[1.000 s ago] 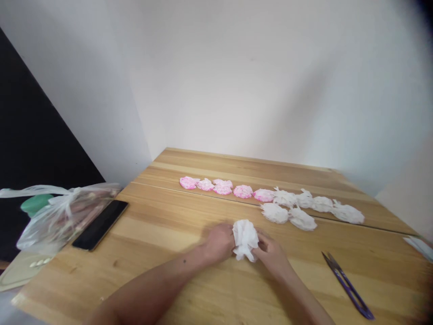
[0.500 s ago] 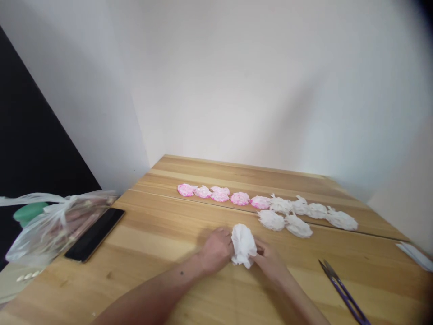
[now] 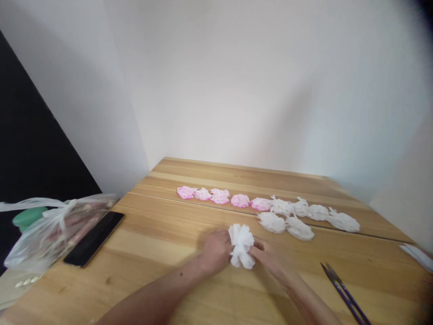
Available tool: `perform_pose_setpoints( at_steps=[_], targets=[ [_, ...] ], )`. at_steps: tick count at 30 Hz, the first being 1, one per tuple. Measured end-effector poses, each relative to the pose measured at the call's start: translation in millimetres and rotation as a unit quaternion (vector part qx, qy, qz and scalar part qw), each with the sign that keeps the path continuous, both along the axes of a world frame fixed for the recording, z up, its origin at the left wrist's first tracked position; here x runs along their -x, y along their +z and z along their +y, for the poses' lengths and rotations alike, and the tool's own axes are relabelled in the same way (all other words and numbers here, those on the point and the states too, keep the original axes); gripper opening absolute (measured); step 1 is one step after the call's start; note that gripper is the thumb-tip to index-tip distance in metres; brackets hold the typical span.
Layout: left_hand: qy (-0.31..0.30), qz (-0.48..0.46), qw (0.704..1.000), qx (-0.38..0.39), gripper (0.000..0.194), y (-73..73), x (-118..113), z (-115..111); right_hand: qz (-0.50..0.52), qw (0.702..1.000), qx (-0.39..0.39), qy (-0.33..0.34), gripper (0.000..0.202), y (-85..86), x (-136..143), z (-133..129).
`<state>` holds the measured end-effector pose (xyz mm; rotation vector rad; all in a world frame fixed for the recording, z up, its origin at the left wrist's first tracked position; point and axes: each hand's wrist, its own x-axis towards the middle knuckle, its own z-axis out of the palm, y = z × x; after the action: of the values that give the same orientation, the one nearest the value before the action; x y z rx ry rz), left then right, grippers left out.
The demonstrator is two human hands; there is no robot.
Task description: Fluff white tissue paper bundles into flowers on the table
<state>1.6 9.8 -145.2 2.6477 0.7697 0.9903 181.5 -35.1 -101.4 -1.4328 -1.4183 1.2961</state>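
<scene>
A white tissue paper flower (image 3: 241, 246) is held between my two hands just above the wooden table, its layers pinched in at the middle. My left hand (image 3: 218, 250) closes on its left side, fingers curled and partly hidden behind the paper. On the right side, my right hand (image 3: 267, 255) grips the flower's edge with thumb and fingers. Beyond my hands lies a row of finished-looking paper flowers: pink-tipped ones (image 3: 240, 200) to the left, white ones (image 3: 318, 212) to the right. Two more white flowers (image 3: 272, 222) lie in front of that row.
Purple-handled thread snips (image 3: 345, 293) lie on the wooden table (image 3: 162, 289) at the right. A folded white strip (image 3: 417, 257) rests near the right edge. At the left are a black phone (image 3: 94, 239) and a clear plastic bag (image 3: 50, 230) with a green item (image 3: 29, 219).
The flower has turned in my hands and moved slightly left; its pinched middle now shows, with the paper fanned above and below. Both hands stay on it.
</scene>
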Motion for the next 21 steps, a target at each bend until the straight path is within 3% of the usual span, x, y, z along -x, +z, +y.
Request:
perform_pose_setpoints(
  at_steps=[2, 3, 4, 8, 12, 14, 18, 21],
  targets=[
    [-0.021, -0.115, 0.97, 0.212, 0.014, 3.6, -1.6, 2.0, -0.011, 1.0, -0.012, -0.012, 0.029, 1.3, -3.1, 2.5],
    [-0.054, -0.189, 0.924, 0.33, 0.015, 5.6, -2.2, 3.5, -0.017, 0.999, -0.02, -0.026, 0.033, 1.8, -4.5, 3.6],
    [-0.067, -0.27, 0.855, 0.437, 0.017, 7.2, -2.6, 5.3, -0.022, 0.998, -0.03, -0.046, 0.037, 1.8, -5.8, 4.5],
    [-0.099, -0.293, 0.766, 0.563, 0.032, 10.1, 0.2, 12.9, -0.039, 0.988, -0.079, -0.13, 0.044, -4.4, -8.5, 5.8],
    [-0.158, -0.249, 0.709, 0.64, 0.035, 12.2, 6.0, 15.1, -0.129, 0.961, -0.166, -0.178, 0.037, -2.2, -9.4, -1.7],
    [-0.182, -0.226, 0.696, 0.657, 0.033, 15.0, 8.4, 14.5, -0.194, 0.934, -0.239, -0.181, 0.03, 10.3, -9.9, -8.1],
    [-0.176, -0.166, 0.744, 0.623, 0.018, 19.4, 14.4, 14.4, -0.28, 0.865, -0.4, -0.116, 0.015, 49.8, -8.5, -16.8],
    [-0.149, -0.153, 0.786, 0.58, 0.009, 17.3, 19.8, 16.7, -0.334, 0.819, -0.466, -0.031, 0.009, 72.1, -1.8, -17.1]
  ],
)
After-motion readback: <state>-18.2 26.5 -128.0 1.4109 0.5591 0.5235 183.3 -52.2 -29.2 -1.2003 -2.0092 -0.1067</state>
